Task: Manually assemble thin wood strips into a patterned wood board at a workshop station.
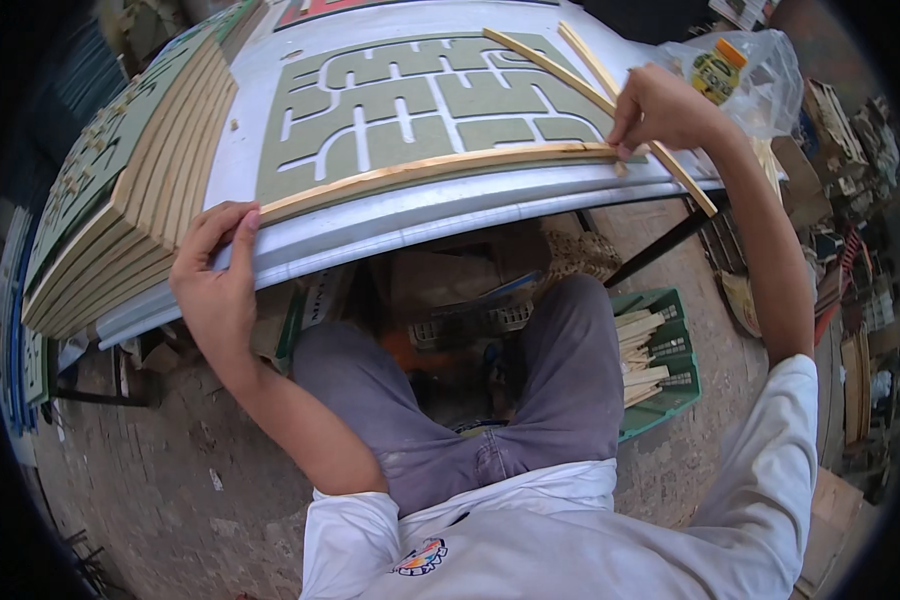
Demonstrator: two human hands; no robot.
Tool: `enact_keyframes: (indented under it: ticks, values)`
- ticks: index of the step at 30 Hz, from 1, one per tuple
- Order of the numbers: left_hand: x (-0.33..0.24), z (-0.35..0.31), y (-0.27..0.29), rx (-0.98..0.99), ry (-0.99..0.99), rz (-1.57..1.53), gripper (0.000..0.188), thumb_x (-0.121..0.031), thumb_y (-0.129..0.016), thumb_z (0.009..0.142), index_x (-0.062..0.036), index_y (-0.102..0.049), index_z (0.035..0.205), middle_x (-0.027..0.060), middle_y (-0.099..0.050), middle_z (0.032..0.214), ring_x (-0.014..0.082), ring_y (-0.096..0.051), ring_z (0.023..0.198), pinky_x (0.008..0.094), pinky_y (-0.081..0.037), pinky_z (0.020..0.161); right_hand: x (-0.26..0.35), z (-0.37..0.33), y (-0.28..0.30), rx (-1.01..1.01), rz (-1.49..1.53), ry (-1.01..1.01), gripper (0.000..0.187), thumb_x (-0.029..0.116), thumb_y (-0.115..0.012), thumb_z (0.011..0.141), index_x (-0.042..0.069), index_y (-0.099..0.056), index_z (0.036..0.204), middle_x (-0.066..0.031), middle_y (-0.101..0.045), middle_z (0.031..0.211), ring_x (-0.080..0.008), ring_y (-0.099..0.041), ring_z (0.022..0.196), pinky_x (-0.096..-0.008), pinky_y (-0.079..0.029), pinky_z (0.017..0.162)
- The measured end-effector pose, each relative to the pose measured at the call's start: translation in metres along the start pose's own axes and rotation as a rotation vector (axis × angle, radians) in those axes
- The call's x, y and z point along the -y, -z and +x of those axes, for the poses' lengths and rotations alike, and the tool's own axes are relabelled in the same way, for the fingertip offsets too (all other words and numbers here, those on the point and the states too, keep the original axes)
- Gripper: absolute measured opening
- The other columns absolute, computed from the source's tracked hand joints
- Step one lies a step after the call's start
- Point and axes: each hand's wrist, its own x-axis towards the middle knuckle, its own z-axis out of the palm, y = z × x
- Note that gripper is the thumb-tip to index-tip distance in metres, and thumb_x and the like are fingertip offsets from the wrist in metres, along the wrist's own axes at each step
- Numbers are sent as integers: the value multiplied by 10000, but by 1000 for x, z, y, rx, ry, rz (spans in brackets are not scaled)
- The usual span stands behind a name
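Observation:
A thin wooden strip (420,172) lies along the near edge of a grey-green board (400,110) with curved slots cut through it. My left hand (217,245) pinches the strip's left end at the board's corner. At the other end, my right hand (660,112) is closed on the strip with fingertips pressed together. Two more wooden strips, a long one (550,68) and another (585,55), lie slanting over the board's right side and pass beneath or behind my right hand; one reaches past the table edge.
A stack of similar slotted boards with wooden edges (165,150) stands at the left of the white table (240,120). A yellow-capped jar (718,72) and a clear plastic bag (770,80) are at the right. Below, a green crate (660,400) holds several wood strips.

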Motion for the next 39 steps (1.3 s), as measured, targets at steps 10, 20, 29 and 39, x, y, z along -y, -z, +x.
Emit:
enact_keyframes:
  ticks: [10, 20, 29, 39]
  values:
    - [10, 3, 6, 113, -10, -60, 123, -7, -700, 835, 36, -710, 951, 44, -649, 941, 131, -571, 886, 257, -426, 831, -14, 8, 8, 179, 68, 9, 245, -17, -806, 649, 5, -758, 888, -76, -728, 790, -133, -691, 733, -256, -560, 723]
    - [8, 2, 9, 117, -2, -34, 113, 25, -691, 824, 35, -702, 936, 40, -635, 914, 131, -558, 862, 254, -419, 801, 58, 63, -33, -316, 117, 279, 513, 492, -460, 991, 52, -654, 1170, -142, -685, 1008, -257, -650, 999, -364, -500, 913]
    - [3, 3, 7, 112, 9, -56, 103, 36, -684, 831, 44, -698, 932, 52, -642, 932, 134, -573, 878, 255, -431, 832, 53, 99, -104, -638, -113, 345, 587, 497, -365, 1016, 21, -481, 1339, -187, -460, 1367, -336, -353, 1339, -547, -230, 1073]
    - [-10, 0, -9, -52, -42, 43, 170, -71, -717, 840, -11, -703, 998, 80, -662, 1031, 167, -596, 957, 269, -441, 846, 54, 97, -103, -489, -133, 234, 618, 529, -374, 1003, 20, -504, 1329, -172, -507, 1364, -332, -380, 1314, -558, -234, 1037]
